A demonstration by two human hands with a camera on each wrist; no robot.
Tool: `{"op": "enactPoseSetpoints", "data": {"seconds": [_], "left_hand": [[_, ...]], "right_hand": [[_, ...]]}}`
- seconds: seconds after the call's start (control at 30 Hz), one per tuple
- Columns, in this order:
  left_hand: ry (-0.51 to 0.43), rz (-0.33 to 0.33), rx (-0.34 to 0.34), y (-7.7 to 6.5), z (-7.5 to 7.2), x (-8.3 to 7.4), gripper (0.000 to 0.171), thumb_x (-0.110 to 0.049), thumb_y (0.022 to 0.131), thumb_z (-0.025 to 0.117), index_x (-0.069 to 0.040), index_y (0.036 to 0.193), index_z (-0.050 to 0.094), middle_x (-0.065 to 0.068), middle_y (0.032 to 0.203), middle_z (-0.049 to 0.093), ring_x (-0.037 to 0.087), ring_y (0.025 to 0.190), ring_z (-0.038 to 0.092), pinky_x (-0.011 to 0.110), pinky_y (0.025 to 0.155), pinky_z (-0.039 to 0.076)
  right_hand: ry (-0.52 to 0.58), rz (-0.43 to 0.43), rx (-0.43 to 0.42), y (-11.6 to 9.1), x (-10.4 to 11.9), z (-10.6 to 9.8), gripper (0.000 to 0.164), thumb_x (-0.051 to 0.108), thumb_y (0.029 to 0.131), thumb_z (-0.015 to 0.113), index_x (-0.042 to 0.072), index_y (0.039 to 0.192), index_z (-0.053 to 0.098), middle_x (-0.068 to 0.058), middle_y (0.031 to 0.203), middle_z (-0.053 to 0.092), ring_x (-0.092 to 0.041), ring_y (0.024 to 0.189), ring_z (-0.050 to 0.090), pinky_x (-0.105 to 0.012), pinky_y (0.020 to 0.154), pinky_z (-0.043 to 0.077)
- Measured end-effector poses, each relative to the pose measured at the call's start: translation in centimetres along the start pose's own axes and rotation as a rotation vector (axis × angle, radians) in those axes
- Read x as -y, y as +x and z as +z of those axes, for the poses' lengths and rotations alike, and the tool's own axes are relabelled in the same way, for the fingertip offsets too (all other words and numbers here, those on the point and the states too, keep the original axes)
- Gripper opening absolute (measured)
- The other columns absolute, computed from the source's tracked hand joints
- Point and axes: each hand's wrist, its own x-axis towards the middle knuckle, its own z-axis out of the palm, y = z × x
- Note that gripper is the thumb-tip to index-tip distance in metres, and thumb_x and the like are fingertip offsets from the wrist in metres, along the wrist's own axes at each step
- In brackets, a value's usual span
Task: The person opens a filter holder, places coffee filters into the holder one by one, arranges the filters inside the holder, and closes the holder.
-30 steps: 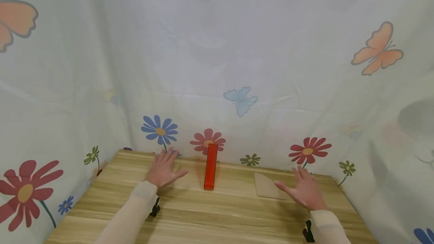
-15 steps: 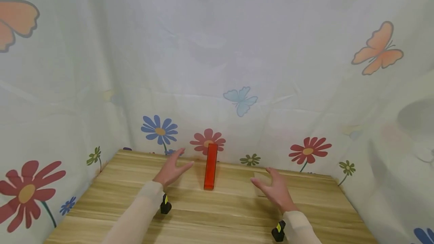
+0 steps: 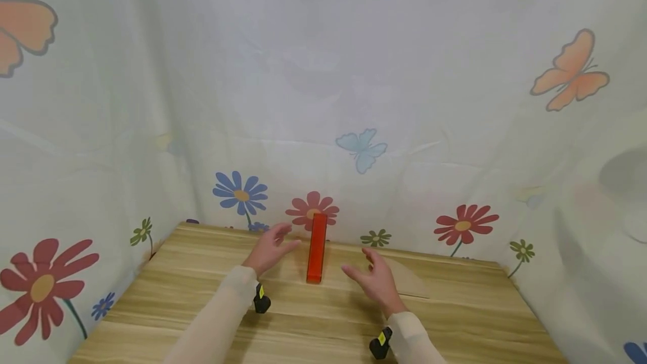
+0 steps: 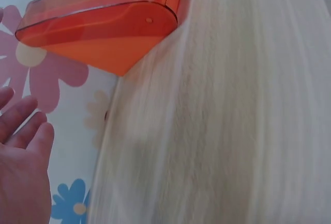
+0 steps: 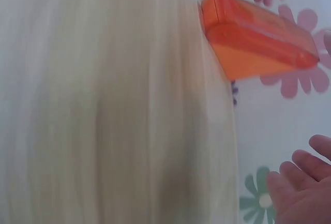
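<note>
A translucent red-orange plastic object (image 3: 316, 249), long and narrow with rounded ends, stands on the table between my hands. From the side, in the left wrist view, an orange wedge-shaped part (image 4: 98, 53) shows below its red body. My left hand (image 3: 270, 249) hovers just left of it, fingers loosely bent and thumb apart, holding nothing. To its right, a little farther off, my right hand (image 3: 376, 281) is also empty, thumb and fingers spread. In the right wrist view the palm and fingers of that hand (image 5: 305, 188) lie apart from the object.
A thin brown sheet (image 3: 411, 283) with a curved edge lies on the wood-grain table (image 3: 313, 324), partly behind my right hand. A white curtain (image 3: 283, 100) printed with flowers and butterflies hangs behind the table and along both sides.
Both hands have moved inward toward the red-orange object, the right one farther, passing in front of the brown sheet. Their fingers have become more bent. The object has stayed in place.
</note>
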Motion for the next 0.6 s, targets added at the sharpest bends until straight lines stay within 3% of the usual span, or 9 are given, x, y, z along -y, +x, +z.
{"op": "enactPoseSetpoints", "data": {"seconds": [0.2,0.6], "left_hand": [[-0.041,-0.011,0.004,1.4,1.3,-0.1,0.074,-0.046,0.086,0.081,-0.017,0.148,0.052,0.01,0.154,0.053,0.037,0.144,0.048,0.053,0.119,0.038],[-0.036,0.006,0.013,2.7,2.5,-1.1,0.058,-0.033,0.097,0.072,-0.019,0.149,0.05,0.009,0.155,0.052,0.035,0.143,0.048,0.054,0.117,0.039]], "right_hand": [[0.063,0.023,-0.027,-0.2,0.7,2.3,0.083,0.048,0.085,0.082,-0.001,0.145,0.051,-0.022,0.149,0.054,-0.045,0.14,0.048,-0.059,0.113,0.042],[0.226,0.074,-0.14,0.2,2.4,6.5,0.074,0.043,0.084,0.085,0.001,0.139,0.057,-0.023,0.143,0.059,-0.045,0.131,0.056,-0.058,0.11,0.046]]}}
